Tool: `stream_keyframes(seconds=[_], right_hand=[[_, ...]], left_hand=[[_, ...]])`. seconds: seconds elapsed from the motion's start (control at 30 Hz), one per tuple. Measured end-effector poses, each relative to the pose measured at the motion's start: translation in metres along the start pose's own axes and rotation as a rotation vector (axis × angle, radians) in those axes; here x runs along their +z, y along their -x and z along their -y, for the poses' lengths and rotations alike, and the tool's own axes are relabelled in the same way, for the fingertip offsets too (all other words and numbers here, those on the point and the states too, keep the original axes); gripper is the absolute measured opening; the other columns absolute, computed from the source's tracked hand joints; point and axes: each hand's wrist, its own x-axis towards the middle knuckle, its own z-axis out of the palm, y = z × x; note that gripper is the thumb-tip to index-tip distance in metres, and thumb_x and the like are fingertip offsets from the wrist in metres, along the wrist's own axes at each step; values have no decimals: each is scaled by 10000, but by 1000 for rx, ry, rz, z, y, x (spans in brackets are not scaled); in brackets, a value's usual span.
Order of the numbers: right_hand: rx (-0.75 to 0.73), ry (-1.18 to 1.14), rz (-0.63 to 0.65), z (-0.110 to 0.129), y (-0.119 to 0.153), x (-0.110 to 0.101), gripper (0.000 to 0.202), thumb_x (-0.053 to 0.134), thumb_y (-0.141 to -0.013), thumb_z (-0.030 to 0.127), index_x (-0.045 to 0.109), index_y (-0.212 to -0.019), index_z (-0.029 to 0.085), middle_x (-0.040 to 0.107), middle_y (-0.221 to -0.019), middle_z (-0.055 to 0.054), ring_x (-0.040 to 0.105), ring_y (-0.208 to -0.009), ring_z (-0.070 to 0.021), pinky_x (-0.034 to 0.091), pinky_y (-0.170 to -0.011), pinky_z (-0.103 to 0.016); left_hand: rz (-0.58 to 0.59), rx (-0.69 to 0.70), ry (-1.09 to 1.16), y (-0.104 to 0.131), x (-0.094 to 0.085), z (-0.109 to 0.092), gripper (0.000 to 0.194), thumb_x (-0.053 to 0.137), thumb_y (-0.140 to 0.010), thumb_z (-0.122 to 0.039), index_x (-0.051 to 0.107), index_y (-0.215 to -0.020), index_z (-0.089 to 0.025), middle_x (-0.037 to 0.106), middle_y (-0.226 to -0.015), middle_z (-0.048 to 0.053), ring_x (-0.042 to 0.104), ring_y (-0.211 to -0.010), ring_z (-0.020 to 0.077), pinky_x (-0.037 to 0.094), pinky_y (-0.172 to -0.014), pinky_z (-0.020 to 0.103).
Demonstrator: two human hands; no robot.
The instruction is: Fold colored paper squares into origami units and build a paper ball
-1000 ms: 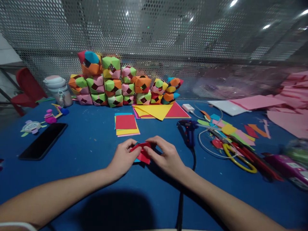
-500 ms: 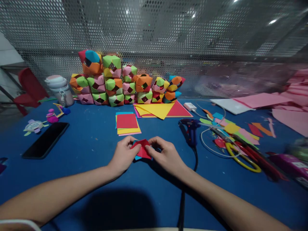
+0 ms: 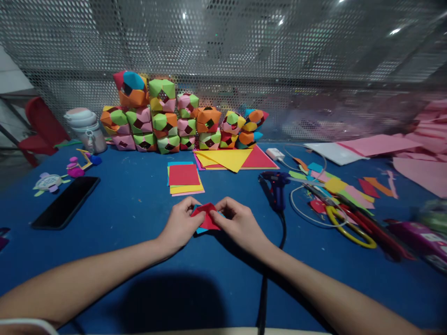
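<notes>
Between both hands, just above the blue table, is a small folded paper piece, red on top with blue edges showing beneath. My left hand pinches its left side, the thumb pressed on the red face. On the right side my right hand grips it the same way, thumb near the middle and fingers curled behind. The fingertips behind the paper are partly hidden. Beyond the hands lies a stack of coloured paper squares, red uppermost.
Folded paper balls are stacked along the mesh wall. A glue gun with a black cord lies to the right. Past it are yellow-handled scissors and paper scraps. A phone and a jar sit left; larger yellow sheets lie behind.
Almost nothing differs. Both hands keep their grip on the red and blue paper, its fold shifting very slightly under the thumbs.
</notes>
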Motion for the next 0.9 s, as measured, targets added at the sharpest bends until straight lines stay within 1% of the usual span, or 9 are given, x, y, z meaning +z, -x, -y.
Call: stream_keyframes(seconds=[0.1,0.2,0.3,0.4,0.47,0.6,0.67,0.77,0.9], right_hand=[[-31,0,21,1,0,0,103,551,-801,268,555,-755,176,549,-631,18,480,-558,-108,387,-519,-223],[-56,5,38,0,0,-1,101,542,-813,262,586,-807,171,579,-670,7,512,-595,-115,406,-550,-226],[-60,9,9,0,-1,0,118,527,-820,254,588,-766,169,582,-645,5,510,-574,-116,399,-529,-224],[-57,12,-34,-1,0,0,126,530,-814,261,575,-736,174,581,-631,3,506,-557,-118,394,-507,-226],[-57,11,-58,-1,1,1,132,531,-812,265,561,-717,178,577,-625,3,504,-550,-119,396,-501,-226],[-69,15,-75,-1,1,3,134,540,-801,253,536,-686,183,557,-608,12,498,-546,-113,399,-511,-227],[-64,12,-50,0,1,3,124,542,-799,254,540,-698,182,558,-613,14,502,-553,-113,404,-519,-227],[-38,3,0,1,1,2,117,535,-810,270,565,-745,178,578,-641,8,515,-575,-117,416,-533,-229],[-50,39,-16,0,1,1,159,522,-824,259,559,-693,178,572,-611,12,506,-552,-113,401,-521,-225]], left_hand=[[-4,1,-29,1,0,-2,63,571,-700,-208,551,-718,-152,518,-640,-41,453,-598,93,350,-549,200],[17,-15,-48,2,0,-4,77,574,-700,-220,541,-693,-151,490,-604,-53,420,-560,82,320,-516,191],[37,-43,-7,3,2,-6,97,586,-705,-234,540,-708,-148,481,-611,-54,411,-556,76,312,-510,189],[60,-91,101,3,2,-7,111,583,-717,-242,546,-757,-145,508,-651,-43,442,-585,81,342,-539,195],[62,-108,143,3,3,-7,116,573,-730,-253,548,-756,-143,527,-666,-34,463,-606,86,363,-566,204],[26,-75,76,2,2,-5,133,573,-729,-258,531,-674,-144,503,-619,-42,445,-583,83,352,-549,204],[14,-52,33,2,1,-3,141,574,-727,-259,523,-656,-148,484,-595,-46,430,-561,80,344,-528,205],[19,-38,-9,2,0,-2,136,572,-727,-259,529,-659,-149,478,-579,-44,426,-543,83,342,-508,208],[48,-8,-57,2,0,-2,137,565,-726,-241,524,-634,-149,472,-577,-45,425,-556,85,331,-510,203]])
